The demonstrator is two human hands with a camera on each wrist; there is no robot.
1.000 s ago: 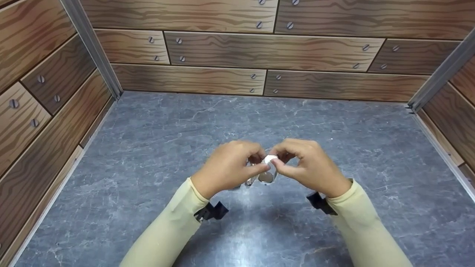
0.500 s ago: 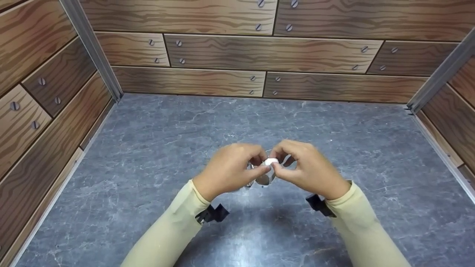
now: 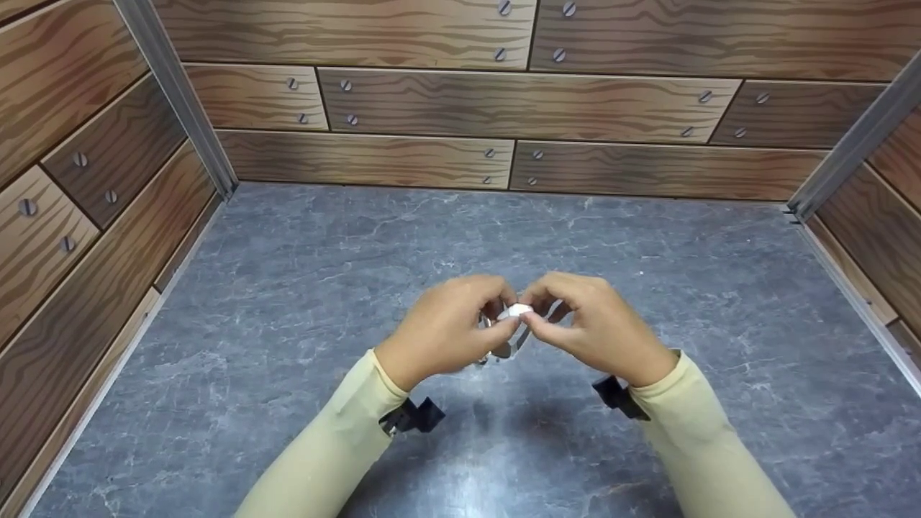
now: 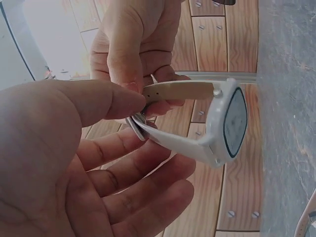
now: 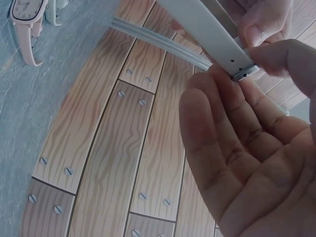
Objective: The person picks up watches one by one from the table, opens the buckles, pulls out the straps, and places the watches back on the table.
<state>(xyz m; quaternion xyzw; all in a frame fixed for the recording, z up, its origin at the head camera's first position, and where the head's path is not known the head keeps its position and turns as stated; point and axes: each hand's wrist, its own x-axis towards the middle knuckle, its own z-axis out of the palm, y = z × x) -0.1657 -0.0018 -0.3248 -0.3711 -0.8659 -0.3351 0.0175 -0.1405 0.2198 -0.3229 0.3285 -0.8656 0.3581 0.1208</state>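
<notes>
Both hands hold a white-strapped wristwatch (image 4: 217, 123) a little above the table, its round-cornered case hanging below the fingers. My left hand (image 3: 442, 327) pinches the strap by the metal buckle (image 4: 137, 129) between thumb and index finger, with the other fingers loosely bent beneath. From the other side, my right hand (image 3: 593, 324) pinches the strap near the same buckle end. The two straps meet there in a loop. In the right wrist view, the holed strap (image 5: 210, 37) reaches the buckle between the fingertips. The head view shows only a white strip and part of the case.
A pink watch (image 5: 27, 12) lies on the grey marbled table (image 3: 345, 237), beside a pale strap (image 5: 53, 14). In the left wrist view a pink strap (image 4: 302, 222) shows at the lower right. Wood-patterned walls (image 3: 432, 101) stand around the table.
The watch has tilted between the hands, and its case has shifted left, partly behind my left thumb. Both hands stay nearly in place, still pinching the strap.
</notes>
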